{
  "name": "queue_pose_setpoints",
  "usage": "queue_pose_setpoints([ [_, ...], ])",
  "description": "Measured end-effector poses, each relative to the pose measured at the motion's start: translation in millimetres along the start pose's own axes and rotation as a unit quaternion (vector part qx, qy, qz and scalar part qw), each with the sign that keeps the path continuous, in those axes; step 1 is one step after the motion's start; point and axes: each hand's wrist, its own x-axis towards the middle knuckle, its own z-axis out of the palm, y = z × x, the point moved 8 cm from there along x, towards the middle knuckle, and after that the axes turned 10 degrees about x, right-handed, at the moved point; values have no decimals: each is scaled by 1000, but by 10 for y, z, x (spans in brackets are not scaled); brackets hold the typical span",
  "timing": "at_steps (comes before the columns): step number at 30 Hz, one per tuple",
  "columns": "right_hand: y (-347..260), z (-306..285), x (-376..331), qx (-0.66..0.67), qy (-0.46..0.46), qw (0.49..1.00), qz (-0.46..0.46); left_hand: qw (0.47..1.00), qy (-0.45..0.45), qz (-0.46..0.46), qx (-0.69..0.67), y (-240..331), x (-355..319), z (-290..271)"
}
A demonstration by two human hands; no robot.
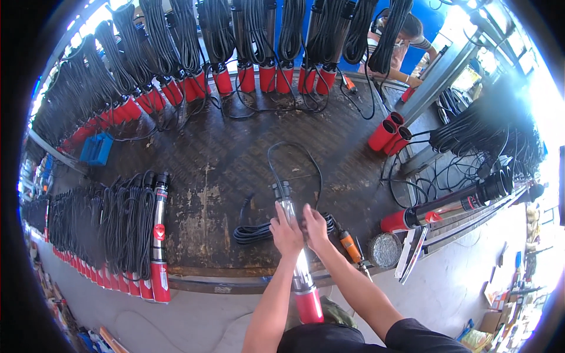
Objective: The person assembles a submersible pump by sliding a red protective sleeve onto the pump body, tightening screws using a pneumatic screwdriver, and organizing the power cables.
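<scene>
From my seat I look down on a long, slim pump with a shiny steel body and a red end cap (299, 265), lying across the near edge of a dark, worn chequer-plate metal bench (218, 170). Its black-headed end points away over the bench; its red end hangs off the edge toward the body. My left hand (286, 231) is wrapped around the steel body on its left side, fingers closed on it. My right hand (315, 226) sits just beside it on the right, fingers curled against the same tube; I cannot tell whether it grips fully or only presses.

A coiled black cable (254, 232) lies on the bench touching the pump near my hands, and a loose loop of it runs up from the pump's head. Just right of my right forearm lies an orange-handled screwdriver (352, 247), and beside that a round dish of small silver screws (384, 250).

To the left, a row of finished steel-and-red pumps with black cable bundles (135, 235) lines the bench edge. More red-ended pumps with hanging cable coils (235, 53) stand along the far side. Another long pump with a red cap (447, 206) lies at the right. A person (406, 41) leans over the far right corner.
</scene>
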Motion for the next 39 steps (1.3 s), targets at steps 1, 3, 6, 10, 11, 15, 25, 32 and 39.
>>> queue_pose_setpoints([
  [1, 125, -182, -134, 82, 26, 991, 106, 1000, 5, 1, 0, -38, 13, 4],
  [3, 332, -666, -261, 266, 109, 935, 208, 1000, 6, 3, 0, -44, -3, -4],
  [6, 377, -1366, -335, 428, 198, 848, 241, 1000, -3, 7, 6, -25, -23, -12],
  [10, 369, -1608, -227, 491, 266, 797, 230, 999, -18, -5, 27, 29, -19, 52],
  [11, 383, -1564, -231, 495, 274, 793, 226, 999, -9, 0, 38, 38, -21, 50],
  [15, 262, -1349, -399, 531, 343, 753, 184, 999, -10, -8, 53, 15, -14, 59],
  [25, -638, 0, -867, 528, 71, 846, 11, 995, -59, -59, 47, 61, 4, 89],
  [32, -1638, 1163, -1284, 268, -80, 895, -348, 994, 46, 84, 52, 293, 184, 136],
  [39, -1557, 1067, -582, 100, -139, 914, -367, 999, 0, -3, 37, -14, 12, 78],
])
